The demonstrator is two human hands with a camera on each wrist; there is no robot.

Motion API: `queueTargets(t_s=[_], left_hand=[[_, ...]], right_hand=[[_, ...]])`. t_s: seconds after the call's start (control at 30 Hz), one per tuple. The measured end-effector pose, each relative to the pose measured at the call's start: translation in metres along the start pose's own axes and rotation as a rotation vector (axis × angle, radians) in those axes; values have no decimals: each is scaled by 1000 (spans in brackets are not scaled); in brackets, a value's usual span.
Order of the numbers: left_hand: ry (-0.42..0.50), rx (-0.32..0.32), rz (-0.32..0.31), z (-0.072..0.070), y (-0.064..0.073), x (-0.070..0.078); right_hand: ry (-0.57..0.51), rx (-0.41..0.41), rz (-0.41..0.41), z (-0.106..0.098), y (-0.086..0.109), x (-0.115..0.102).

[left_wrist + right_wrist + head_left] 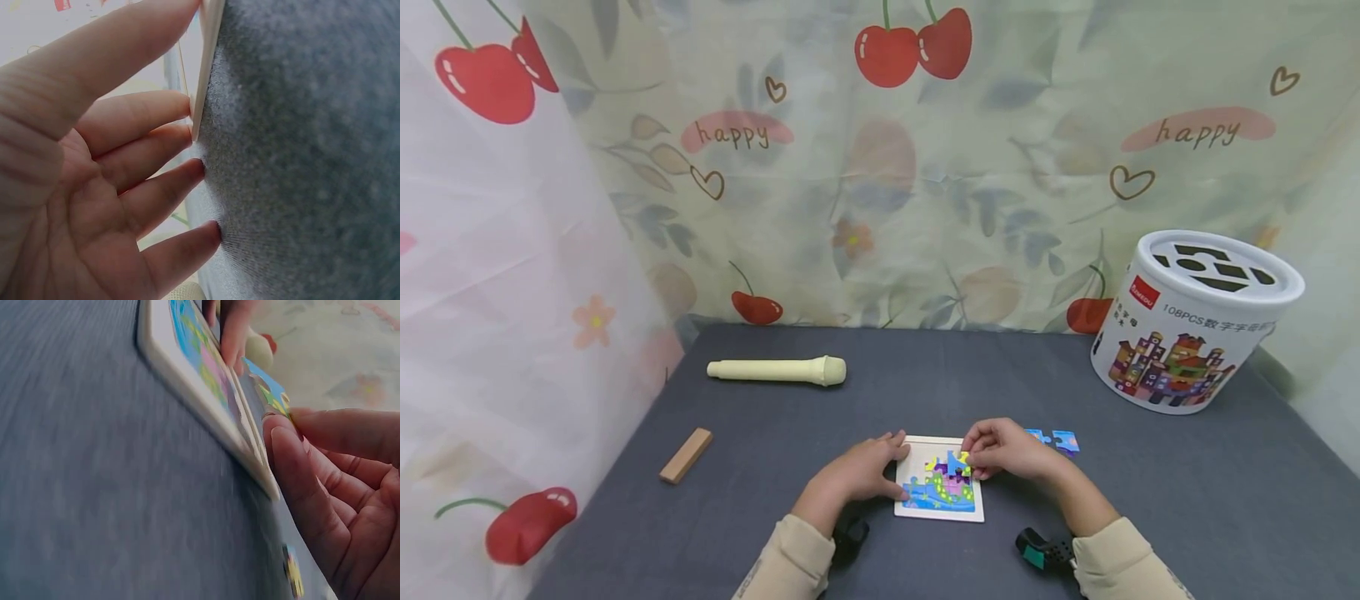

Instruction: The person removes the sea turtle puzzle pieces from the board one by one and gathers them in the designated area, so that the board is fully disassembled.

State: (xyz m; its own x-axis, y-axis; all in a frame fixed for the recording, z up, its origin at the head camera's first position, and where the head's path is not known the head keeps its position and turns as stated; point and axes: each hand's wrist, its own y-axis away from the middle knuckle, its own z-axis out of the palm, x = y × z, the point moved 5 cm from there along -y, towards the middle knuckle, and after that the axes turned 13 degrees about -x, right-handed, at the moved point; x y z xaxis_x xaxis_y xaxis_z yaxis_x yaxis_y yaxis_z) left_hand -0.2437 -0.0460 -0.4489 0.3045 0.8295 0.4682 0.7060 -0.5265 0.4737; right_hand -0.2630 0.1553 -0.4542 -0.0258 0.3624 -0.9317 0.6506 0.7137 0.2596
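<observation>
A wooden jigsaw tray (938, 517) with a pale rim lies on the dark table, its lower part filled with blue, green, pink and purple pieces. My right hand (1011, 452) pinches a blue and yellow jigsaw piece (269, 384) between thumb and fingertips. In the right wrist view this piece is tilted above the tray. My left hand (859, 471) rests at the left side of the tray, thumb near its lower left and fingers near the top corner. In the left wrist view those fingers (150, 115) are extended, touching the tray's edge.
Loose blue jigsaw pieces (1064, 441) lie just beyond my right hand. A cream toy microphone (775, 370) lies at the back left, a wooden block (687, 456) at the left. A white lidded bucket (1187, 333) stands at the back right, before a patterned curtain (925, 208).
</observation>
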Motion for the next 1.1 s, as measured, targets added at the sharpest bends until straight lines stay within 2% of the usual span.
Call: queueTargets(t_s=[0.2, 0.43, 0.7, 1.1], left_hand=[[-8, 12, 13, 0, 2, 1], [2, 4, 2, 0, 2, 1], [2, 3, 12, 0, 0, 0], [-5, 10, 26, 0, 0, 0]], right_hand=[[0, 17, 17, -9, 11, 8], [-32, 45, 0, -17, 25, 10], [-34, 73, 49, -27, 40, 20], [-7, 71, 69, -32, 49, 29]])
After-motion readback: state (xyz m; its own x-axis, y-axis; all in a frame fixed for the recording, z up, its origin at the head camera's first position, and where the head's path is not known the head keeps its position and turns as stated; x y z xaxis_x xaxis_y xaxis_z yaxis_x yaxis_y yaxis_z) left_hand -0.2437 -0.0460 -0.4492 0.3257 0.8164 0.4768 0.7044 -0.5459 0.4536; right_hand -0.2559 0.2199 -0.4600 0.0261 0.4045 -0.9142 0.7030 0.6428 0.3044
